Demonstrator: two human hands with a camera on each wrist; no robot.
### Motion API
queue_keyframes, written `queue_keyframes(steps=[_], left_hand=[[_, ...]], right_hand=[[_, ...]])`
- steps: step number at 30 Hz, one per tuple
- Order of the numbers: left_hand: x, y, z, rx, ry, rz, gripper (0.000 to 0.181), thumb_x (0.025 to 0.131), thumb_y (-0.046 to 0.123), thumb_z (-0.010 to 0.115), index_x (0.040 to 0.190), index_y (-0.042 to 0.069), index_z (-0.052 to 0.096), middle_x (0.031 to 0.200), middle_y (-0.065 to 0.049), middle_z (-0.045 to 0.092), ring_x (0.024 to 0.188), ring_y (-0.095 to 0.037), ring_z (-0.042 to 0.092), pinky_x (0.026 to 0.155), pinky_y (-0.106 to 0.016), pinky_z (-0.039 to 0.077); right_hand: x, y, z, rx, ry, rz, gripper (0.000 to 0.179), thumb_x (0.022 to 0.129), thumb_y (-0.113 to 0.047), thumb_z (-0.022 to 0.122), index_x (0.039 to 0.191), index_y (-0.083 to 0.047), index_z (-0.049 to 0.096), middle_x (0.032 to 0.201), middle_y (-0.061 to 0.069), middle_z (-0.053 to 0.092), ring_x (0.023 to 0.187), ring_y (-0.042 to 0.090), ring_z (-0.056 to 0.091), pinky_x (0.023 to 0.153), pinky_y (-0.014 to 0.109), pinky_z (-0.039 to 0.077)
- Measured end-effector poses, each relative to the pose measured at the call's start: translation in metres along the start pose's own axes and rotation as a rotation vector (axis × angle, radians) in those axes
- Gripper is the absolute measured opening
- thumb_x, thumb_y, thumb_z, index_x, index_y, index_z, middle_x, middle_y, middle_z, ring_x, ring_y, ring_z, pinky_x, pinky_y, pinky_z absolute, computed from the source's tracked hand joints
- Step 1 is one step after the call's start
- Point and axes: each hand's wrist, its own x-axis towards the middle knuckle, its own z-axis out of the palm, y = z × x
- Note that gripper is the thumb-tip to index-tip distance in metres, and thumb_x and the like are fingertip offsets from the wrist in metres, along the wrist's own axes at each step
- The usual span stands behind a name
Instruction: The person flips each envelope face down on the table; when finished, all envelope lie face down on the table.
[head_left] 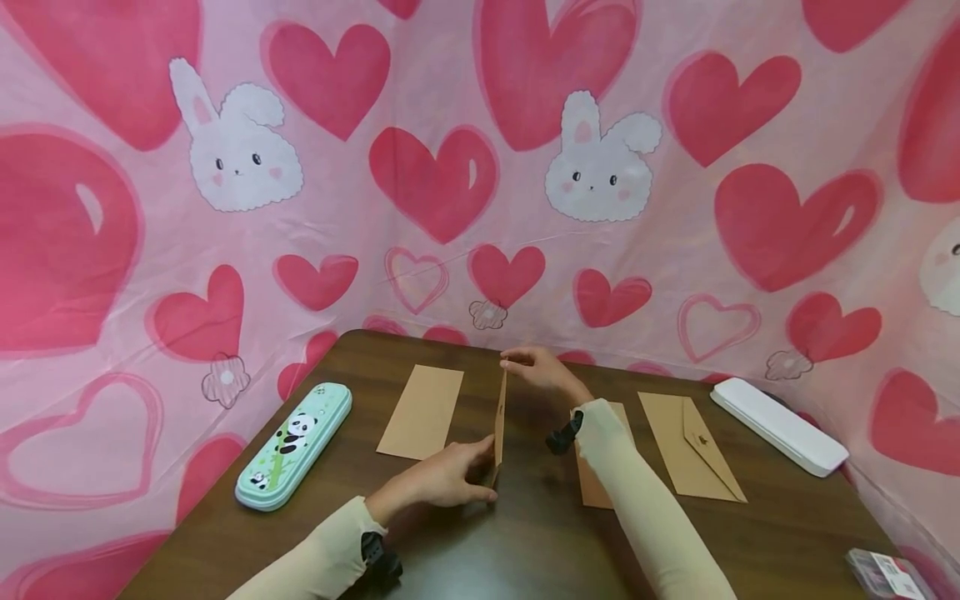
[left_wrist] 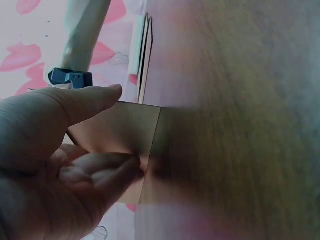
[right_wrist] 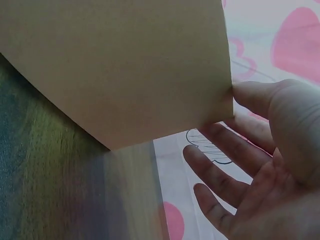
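Observation:
A brown paper envelope [head_left: 500, 417] stands on its long edge over the middle of the table, seen almost edge-on in the head view. At its far upper corner my right hand [head_left: 542, 371] pinches it between thumb and forefinger; the right wrist view shows the plain face [right_wrist: 130, 65] and the other fingers spread below. My left hand [head_left: 453, 477] is at the near end, fingertips against the envelope's side and thumb extended apart from them. In the left wrist view the fingers [left_wrist: 107, 172] lie fairly straight along the paper.
A flat brown envelope [head_left: 422, 410] lies to the left, beside a mint panda pencil case [head_left: 294, 446]. Right of my hands lie another brown envelope [head_left: 592, 479], partly under my forearm, an envelope with flap and clasp [head_left: 686, 450], a white case [head_left: 780, 427] and a clear box [head_left: 888, 575].

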Motion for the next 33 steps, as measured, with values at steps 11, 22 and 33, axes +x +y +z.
queue_keyframes(steps=[11,22,33], left_hand=[[-0.006,0.014,-0.014,-0.029,0.299,0.025,0.105,0.075,0.049,0.091,0.159,0.020,0.035,0.135,-0.010,0.056,0.127,-0.028,0.058,0.102,-0.049,0.052],[0.000,0.029,-0.015,-0.081,0.410,0.278,0.045,0.085,0.028,0.086,0.127,0.019,0.072,0.128,-0.001,0.062,0.113,-0.026,0.065,0.092,-0.040,0.058],[0.002,0.019,-0.006,-0.168,0.367,0.235,0.037,0.084,0.030,0.086,0.117,0.016,0.077,0.118,0.001,0.059,0.112,-0.019,0.064,0.094,-0.047,0.059]], right_hand=[[-0.002,-0.002,0.003,0.031,0.024,0.019,0.043,0.103,-0.034,0.063,0.139,-0.011,0.064,0.143,0.013,0.062,0.133,0.033,0.059,0.111,0.053,0.047],[0.002,-0.001,0.004,-0.011,0.010,-0.008,0.045,0.102,-0.038,0.064,0.139,-0.012,0.065,0.144,0.012,0.062,0.133,0.034,0.058,0.111,0.054,0.047],[0.004,0.001,0.003,-0.031,0.022,-0.045,0.042,0.102,-0.033,0.064,0.137,-0.010,0.066,0.139,0.013,0.065,0.129,0.033,0.060,0.108,0.052,0.050]])
